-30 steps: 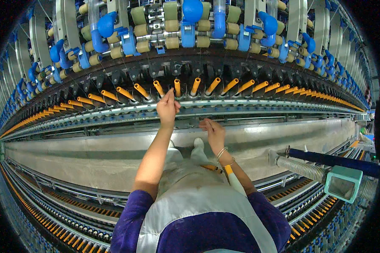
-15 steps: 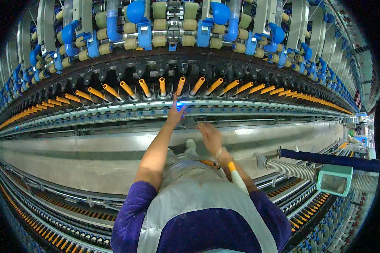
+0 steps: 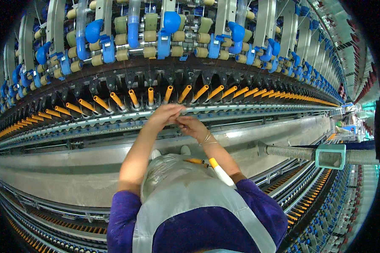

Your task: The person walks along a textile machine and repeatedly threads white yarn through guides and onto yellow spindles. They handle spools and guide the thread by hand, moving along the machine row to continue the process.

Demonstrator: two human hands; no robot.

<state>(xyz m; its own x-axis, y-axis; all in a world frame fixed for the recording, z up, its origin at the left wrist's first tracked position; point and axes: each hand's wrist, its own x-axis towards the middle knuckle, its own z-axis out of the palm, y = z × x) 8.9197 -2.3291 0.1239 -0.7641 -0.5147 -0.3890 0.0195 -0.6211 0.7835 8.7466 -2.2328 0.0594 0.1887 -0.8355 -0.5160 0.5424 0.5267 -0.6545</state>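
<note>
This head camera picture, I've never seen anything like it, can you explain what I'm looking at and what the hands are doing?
The camera sits on a person's head and looks down, so its wide lens bends straight lines. In front is a long spinning machine with a row of orange spindles and blue and beige rollers above. The left hand and right hand meet just below the spindles, fingers pinched together; whatever they hold is too fine to see. A white and yellow bobbin sticks out at the person's apron.
</note>
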